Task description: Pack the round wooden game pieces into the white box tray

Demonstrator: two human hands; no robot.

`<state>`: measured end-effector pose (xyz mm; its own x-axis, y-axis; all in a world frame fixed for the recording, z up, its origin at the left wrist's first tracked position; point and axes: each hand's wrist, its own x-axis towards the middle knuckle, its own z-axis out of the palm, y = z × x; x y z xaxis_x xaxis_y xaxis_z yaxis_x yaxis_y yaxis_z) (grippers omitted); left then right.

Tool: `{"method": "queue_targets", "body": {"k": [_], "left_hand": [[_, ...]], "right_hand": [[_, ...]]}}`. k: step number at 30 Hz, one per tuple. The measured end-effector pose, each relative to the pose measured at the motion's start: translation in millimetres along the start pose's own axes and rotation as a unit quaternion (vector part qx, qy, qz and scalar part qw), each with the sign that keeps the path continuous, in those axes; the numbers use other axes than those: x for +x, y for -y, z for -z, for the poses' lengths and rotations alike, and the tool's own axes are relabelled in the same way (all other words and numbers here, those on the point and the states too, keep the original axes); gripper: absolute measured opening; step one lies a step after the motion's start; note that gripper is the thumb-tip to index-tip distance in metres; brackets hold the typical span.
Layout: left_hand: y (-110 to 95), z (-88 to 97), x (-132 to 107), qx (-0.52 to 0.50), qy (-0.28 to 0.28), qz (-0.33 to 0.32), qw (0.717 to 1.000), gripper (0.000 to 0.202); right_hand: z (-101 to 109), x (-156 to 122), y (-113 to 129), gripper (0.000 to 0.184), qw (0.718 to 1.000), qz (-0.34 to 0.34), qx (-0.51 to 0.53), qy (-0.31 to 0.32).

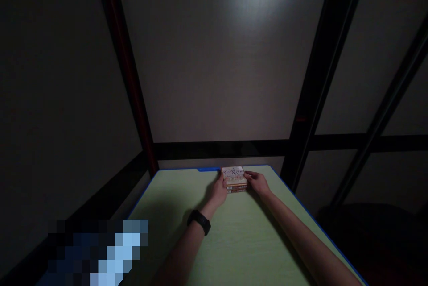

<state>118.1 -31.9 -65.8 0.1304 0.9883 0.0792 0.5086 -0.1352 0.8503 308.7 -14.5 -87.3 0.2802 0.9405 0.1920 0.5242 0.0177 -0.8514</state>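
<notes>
While both hands close in from its two sides, a small stack [235,176] of flat, box-like or book-like pieces sits in the lower centre of the frame, slightly right of the middle, by the table's far edge. The left hand [219,191] grasps its left side, with the thumb at the near left corner; a black wristband [199,222] circles that wrist. The right hand [259,182] has its fingers bent against the right side, fingertips at the rim of the top face. How hard either presses, I cannot tell.

The pieces look light and fairly stiff, with straight edges and flat faces. Their covers may be smooth enough for one layer to slide over another, and corners could dent if squeezed. Opposite sides seem the best hold, low enough to catch every layer.

The pale, dark-patterned top face points up; its print is too small to read. Banded narrow edges face the bottom of the frame, and the sides lean a little toward the upper left. The top looks wider across than deep, but the slanted view leaves the true long axis uncertain. Beneath lies the pale green table [240,241], edged in blue.
</notes>
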Motion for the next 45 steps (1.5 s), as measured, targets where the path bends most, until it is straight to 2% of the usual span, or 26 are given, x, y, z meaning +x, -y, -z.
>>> {"method": "queue_targets", "body": {"k": [6, 8, 11, 14, 16, 19, 21, 25, 28, 30, 34, 36, 40, 45], "left_hand": [[14.3, 17.2, -31.0, -0.017, 0.01, -0.008, 1.0, 0.06], [25.1, 23.4, -48.3, -0.03, 0.02, -0.007, 0.999, 0.062], [47.1, 33.9, -80.7, -0.052, 0.034, -0.045, 0.997, 0.062], [66.2, 45.7, -108.6, -0.058, 0.031, -0.068, 0.995, 0.062], [70.2, 52.8, -115.9, -0.032, 0.025, -0.053, 0.998, 0.061], [61.1, 57.7, -107.0, 0.03, -0.012, -0.026, 0.999, 0.065], [50.2, 55.3, -93.7, 0.058, -0.032, -0.033, 0.997, 0.066], [38.0, 41.8, -74.1, 0.108, 0.01, -0.074, 0.991, 0.068], [42.4, 34.5, -71.6, 0.139, 0.02, -0.103, 0.985, 0.057], [47.6, 33.3, -72.7, 0.12, 0.008, -0.109, 0.987, 0.051], [54.3, 37.4, -73.4, 0.039, -0.01, -0.073, 0.997, 0.046], [54.8, 41.5, -72.5, 0.031, -0.014, -0.062, 0.998, 0.042], [51.1, 50.2, -72.7, 0.075, 0.005, -0.084, 0.994, 0.033], [49.0, 53.3, -81.5, 0.132, -0.002, -0.122, 0.984, 0.037]], "right_hand": [[-9.0, -48.7, 24.2, 0.036, 0.997, 0.03, -0.064, 0.029], [-11.4, -74.1, 31.2, 0.037, 0.994, 0.038, -0.096, 0.034], [-10.7, -114.3, 38.1, 0.045, 0.981, 0.072, -0.169, 0.065], [-4.0, -141.2, 43.6, 0.049, 0.981, 0.099, -0.133, 0.099], [0.3, -145.9, 47.7, 0.05, 0.983, 0.091, -0.097, 0.126], [-1.1, -138.9, 50.6, 0.062, 0.987, 0.08, -0.041, 0.135], [-8.1, -132.4, 47.7, 0.073, 0.986, 0.095, -0.011, 0.139], [-21.7, -128.1, 36.4, 0.084, 0.973, 0.116, 0.006, 0.198], [-22.6, -129.6, 32.5, 0.083, 0.967, 0.118, -0.008, 0.227], [-20.8, -129.9, 32.0, 0.082, 0.965, 0.119, -0.019, 0.234], [-19.3, -127.6, 29.2, 0.079, 0.965, 0.132, -0.03, 0.226], [-20.1, -127.3, 26.1, 0.077, 0.964, 0.145, -0.033, 0.222], [-22.8, -134.7, 19.3, 0.073, 0.959, 0.178, -0.062, 0.212], [-15.4, -147.8, 18.4, 0.07, 0.953, 0.181, -0.109, 0.216]]}}
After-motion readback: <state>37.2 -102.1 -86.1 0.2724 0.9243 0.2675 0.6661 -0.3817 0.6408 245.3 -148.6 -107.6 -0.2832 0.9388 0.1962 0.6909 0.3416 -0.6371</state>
